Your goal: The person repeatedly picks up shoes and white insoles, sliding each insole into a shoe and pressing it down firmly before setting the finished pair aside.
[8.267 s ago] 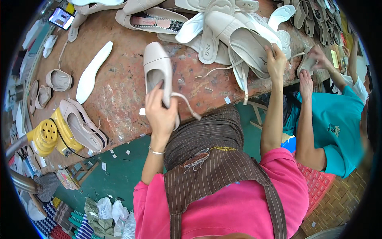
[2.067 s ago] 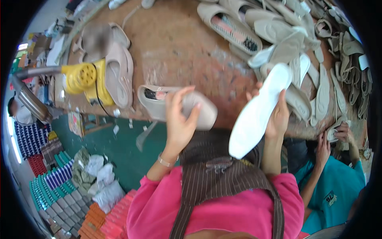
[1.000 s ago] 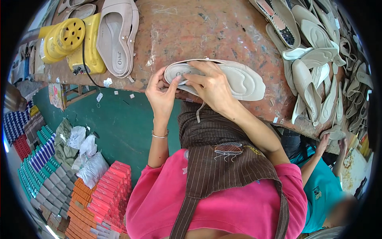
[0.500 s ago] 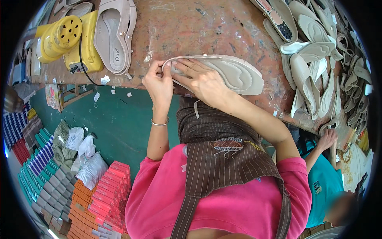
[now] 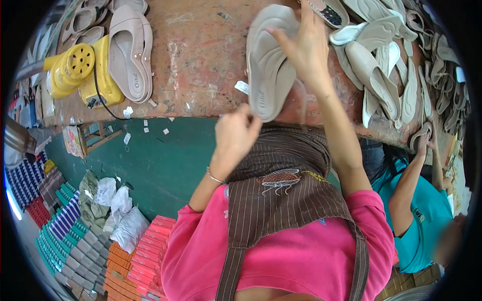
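Beige shoe point(image 5: 270, 70) on the counter point(image 5: 201, 60)

Its padded, contoured insole point(image 5: 268, 93) faces up, heel near. The left hand point(image 5: 235, 133) has its fingers curled together at that heel; whether they grip is hard to tell. The right hand's point(image 5: 309, 55) fingers spread wide over the far right side, gripping nothing. White plastic bags point(image 5: 131, 228) bulge on the floor point(image 5: 173, 155) at left.

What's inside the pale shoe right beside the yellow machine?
A pale insole shows through the opening. The closed upper hides what lies further forward, and anything beneath the insole is covered.
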{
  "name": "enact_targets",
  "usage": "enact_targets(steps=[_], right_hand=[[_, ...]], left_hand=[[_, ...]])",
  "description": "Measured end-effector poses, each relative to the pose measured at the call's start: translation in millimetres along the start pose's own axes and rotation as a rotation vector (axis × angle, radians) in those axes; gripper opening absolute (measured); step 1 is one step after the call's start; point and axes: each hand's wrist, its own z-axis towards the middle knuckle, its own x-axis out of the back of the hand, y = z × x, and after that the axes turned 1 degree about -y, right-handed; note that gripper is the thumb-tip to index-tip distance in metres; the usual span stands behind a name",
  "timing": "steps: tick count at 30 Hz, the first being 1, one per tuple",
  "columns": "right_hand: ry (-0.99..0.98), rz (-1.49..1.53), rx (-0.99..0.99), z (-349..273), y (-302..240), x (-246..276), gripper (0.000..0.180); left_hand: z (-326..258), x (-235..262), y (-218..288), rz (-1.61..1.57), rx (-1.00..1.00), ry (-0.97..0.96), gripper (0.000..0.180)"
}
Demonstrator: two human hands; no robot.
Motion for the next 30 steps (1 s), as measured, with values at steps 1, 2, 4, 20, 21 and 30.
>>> enact_targets(steps=[1, 2, 4, 20, 21, 30], right_hand=[[0.007, -0.008, -0.004, 5.4, 4.8, 9.1, 0.034], [-0.251, 0.270, -0.132, 6.7, 6.7, 16.9, 0.030], [-0.381, 0.323, 0.138, -9.9, 6.1, 37.4, 0.029], [-0.438, -0.081, 0.313, -83.5, -1.9, -21.3, 0.058], [-0.464, -0.107, 0.294, -101.7, -2.4, -18.9, 0.059], [-0.463, -0.105, 0.383, -86.0, 4.6, -25.1, 0.055]], left_hand=[[-1.8, -4.7, 16.8, 0.029, -0.008, -0.032, 0.025], [-3.9, -5.9, 27.7, 0.075, 0.020, -0.091, 0.021], [-10.8, -13.6, 34.3, 0.111, -0.123, 0.009, 0.017], [-19.4, -58.4, 22.3, 0.344, -0.386, -0.110, 0.051], [-17.4, -57.9, 22.1, 0.343, -0.380, -0.102, 0.051], [-17.4, -56.0, 19.1, 0.336, -0.342, -0.170, 0.059]])
